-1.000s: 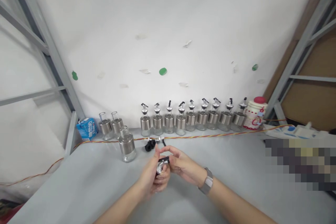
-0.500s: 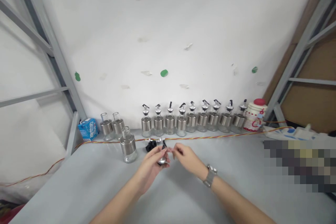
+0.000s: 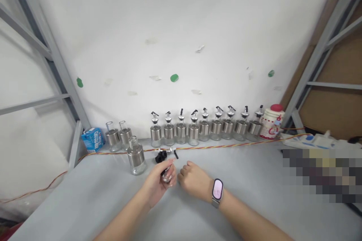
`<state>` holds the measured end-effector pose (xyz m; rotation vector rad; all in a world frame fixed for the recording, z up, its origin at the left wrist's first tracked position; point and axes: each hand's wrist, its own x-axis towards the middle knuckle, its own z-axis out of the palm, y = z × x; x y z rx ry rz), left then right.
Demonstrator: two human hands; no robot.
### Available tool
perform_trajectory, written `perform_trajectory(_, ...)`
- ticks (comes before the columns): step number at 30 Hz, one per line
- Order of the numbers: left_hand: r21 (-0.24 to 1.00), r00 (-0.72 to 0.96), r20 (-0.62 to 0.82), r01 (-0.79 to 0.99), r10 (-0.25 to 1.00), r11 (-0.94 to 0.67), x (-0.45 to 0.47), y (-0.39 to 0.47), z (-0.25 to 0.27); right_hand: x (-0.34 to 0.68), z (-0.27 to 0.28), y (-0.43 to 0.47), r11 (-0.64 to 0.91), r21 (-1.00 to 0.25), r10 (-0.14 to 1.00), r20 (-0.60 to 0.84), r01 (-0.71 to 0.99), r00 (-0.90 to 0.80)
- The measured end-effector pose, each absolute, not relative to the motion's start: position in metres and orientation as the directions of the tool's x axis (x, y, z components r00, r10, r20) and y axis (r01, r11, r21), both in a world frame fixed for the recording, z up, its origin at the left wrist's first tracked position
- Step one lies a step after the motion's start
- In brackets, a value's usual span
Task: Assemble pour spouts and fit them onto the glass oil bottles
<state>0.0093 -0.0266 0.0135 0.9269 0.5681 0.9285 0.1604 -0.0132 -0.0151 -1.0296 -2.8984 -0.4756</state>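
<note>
My left hand (image 3: 155,185) is closed around a pour spout (image 3: 166,176) of metal and black plastic, mostly covered by the fingers. Just right of it, my right hand (image 3: 195,180) is turned back-up with curled fingers, and whatever they hold is hidden. A glass bottle with a steel band (image 3: 136,157) stands upright and spoutless, left of my left hand. Loose pour spouts (image 3: 161,156) with black stoppers lie on the table beyond my hands.
Several banded bottles with spouts (image 3: 194,132) line the wall. Two spoutless bottles (image 3: 113,138) stand at left beside a blue carton (image 3: 93,140). A twisted red-yellow wire (image 3: 215,147) crosses the grey table (image 3: 249,180). A cream jar (image 3: 272,122) with a red lid is at right.
My left hand has drawn slightly down and left, tipping the spout within its fingers. My right hand has rolled back-up, its watch face now showing, and moved lower.
</note>
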Motion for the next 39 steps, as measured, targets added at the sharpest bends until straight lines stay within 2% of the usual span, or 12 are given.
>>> perform_trajectory(3, 0.848, 0.507, -0.043, -0.437, 0.861, 0.299, 0.008, -0.025, 0.013, 0.161, -0.016, -0.014, 0.735, 0.282, 0.607, 0.132, 0.617, -0.784)
perform_trajectory(5, 0.872, 0.472, -0.023, -0.422, 0.881, 0.249, 0.007, -0.023, 0.012, 0.161, -0.015, -0.015, 0.734, 0.289, 0.603, 0.139, 0.614, -0.786)
perform_trajectory(9, 0.952, 0.243, 0.122, -0.301, 0.962, -0.044, 0.007, -0.02, 0.012, 0.161, -0.015, -0.015, 0.731, 0.292, 0.602, 0.15, 0.616, -0.785)
perform_trajectory(13, 0.955, 0.048, 0.256, -0.167, 0.965, -0.245, 0.002, -0.022, 0.025, 0.161, -0.016, -0.014, 0.733, 0.276, 0.611, 0.138, 0.622, -0.78)
perform_trajectory(17, 0.862, -0.15, 0.505, 0.033, 0.85, -0.506, -0.017, -0.023, 0.055, 0.16, -0.018, -0.013, 0.733, 0.269, 0.612, 0.143, 0.625, -0.778)
perform_trajectory(20, 0.786, -0.341, 0.589, 0.031, 0.733, -0.617, -0.043, -0.012, 0.078, 0.16, -0.02, -0.013, 0.734, 0.261, 0.61, 0.152, 0.627, -0.778)
perform_trajectory(22, 0.784, -0.395, 0.567, -0.008, 0.722, -0.62, -0.061, 0.0, 0.086, 0.16, -0.021, -0.013, 0.732, 0.252, 0.616, 0.153, 0.633, -0.773)
perform_trajectory(24, 0.821, -0.344, 0.529, -0.021, 0.775, -0.57, -0.076, 0.013, 0.087, 0.16, -0.021, -0.012, 0.73, 0.248, 0.619, 0.155, 0.637, -0.77)
perform_trajectory(27, 0.882, -0.255, 0.41, -0.135, 0.876, -0.452, -0.089, 0.025, 0.079, 0.159, -0.022, -0.013, 0.731, 0.243, 0.619, 0.157, 0.637, -0.77)
perform_trajectory(29, 0.89, -0.174, 0.344, -0.253, 0.923, -0.38, -0.092, 0.028, 0.072, 0.159, -0.022, -0.013, 0.73, 0.239, 0.62, 0.163, 0.64, -0.768)
perform_trajectory(32, 0.87, -0.098, 0.332, -0.352, 0.938, -0.345, -0.09, 0.029, 0.066, 0.159, -0.023, -0.013, 0.728, 0.234, 0.62, 0.177, 0.645, -0.764)
perform_trajectory(39, 0.893, -0.067, 0.363, -0.262, 0.929, -0.367, -0.082, 0.031, 0.074, 0.159, -0.023, -0.013, 0.724, 0.196, 0.638, 0.177, 0.662, -0.75)
